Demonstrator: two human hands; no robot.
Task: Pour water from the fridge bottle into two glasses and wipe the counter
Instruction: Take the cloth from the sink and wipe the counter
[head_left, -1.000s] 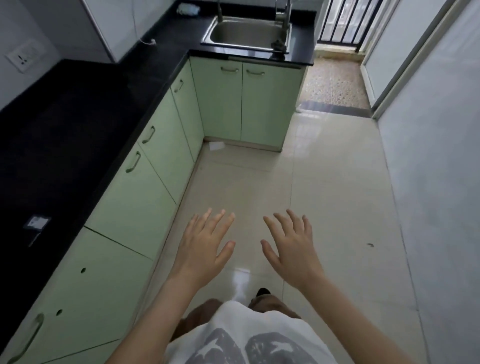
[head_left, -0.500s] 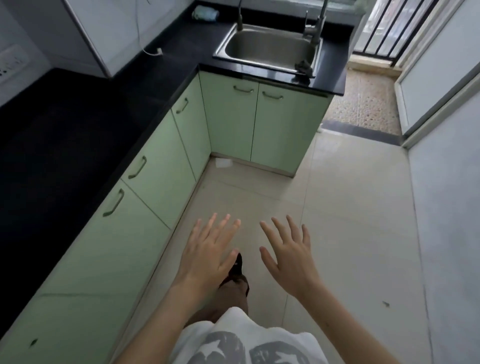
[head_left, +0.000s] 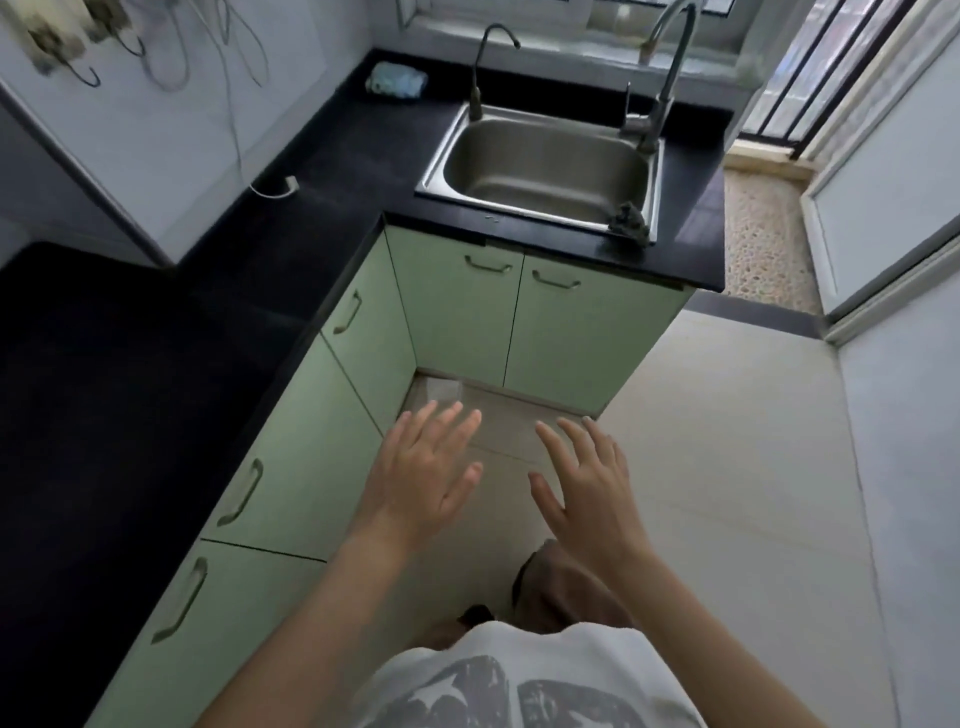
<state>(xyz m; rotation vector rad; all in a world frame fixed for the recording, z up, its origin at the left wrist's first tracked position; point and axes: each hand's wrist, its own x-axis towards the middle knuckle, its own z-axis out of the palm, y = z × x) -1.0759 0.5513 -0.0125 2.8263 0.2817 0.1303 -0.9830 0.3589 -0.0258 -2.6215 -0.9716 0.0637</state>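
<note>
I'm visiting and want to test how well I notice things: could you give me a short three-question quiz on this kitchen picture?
1. True or false: the left hand holds a bottle.
2. What lies on the sink rim's near right corner? A) a dark scrubber B) a glass C) a spoon
3. Fill in: the light blue cloth lies on the black ____.

Key: 1 false, both it and the right hand are empty with fingers spread; 2 A, the dark scrubber; 3 counter.
</note>
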